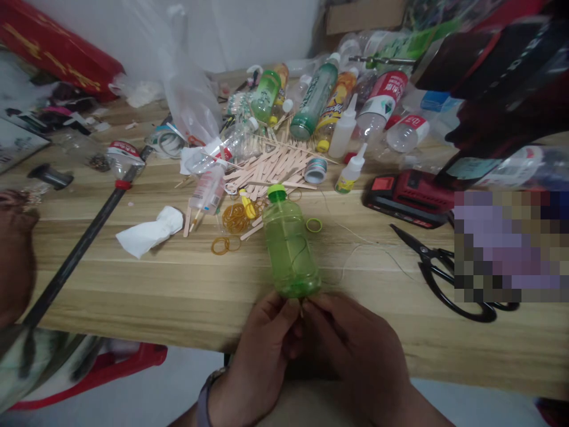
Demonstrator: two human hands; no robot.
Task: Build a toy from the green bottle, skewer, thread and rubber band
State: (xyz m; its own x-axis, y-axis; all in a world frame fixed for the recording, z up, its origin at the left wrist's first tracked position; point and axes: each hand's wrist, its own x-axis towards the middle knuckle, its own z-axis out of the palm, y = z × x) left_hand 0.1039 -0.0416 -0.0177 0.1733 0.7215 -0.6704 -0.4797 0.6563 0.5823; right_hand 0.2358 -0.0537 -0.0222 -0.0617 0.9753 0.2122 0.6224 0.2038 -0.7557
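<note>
A green see-through bottle (291,249) with a light green cap lies on the wooden table, its base toward me. Just below that base, my left hand (267,338) is closed in a pinch, with a watch or band on its wrist. My right hand (355,338) is pinched close beside it, fingertips at a tiny pale piece sticking out by the bottle's base. What exactly each hand grips is too small to make out. A thin dark thread loops over the bottle. Right of the bottle lies a green ring (313,225).
Wooden sticks (275,166), rubber bands (235,218) and glue bottles (349,172) lie behind the bottle. Black scissors (427,252) and a red-black power drill (409,198) are at the right. A dark bar (84,243) and another person's arm (15,267) are at the left.
</note>
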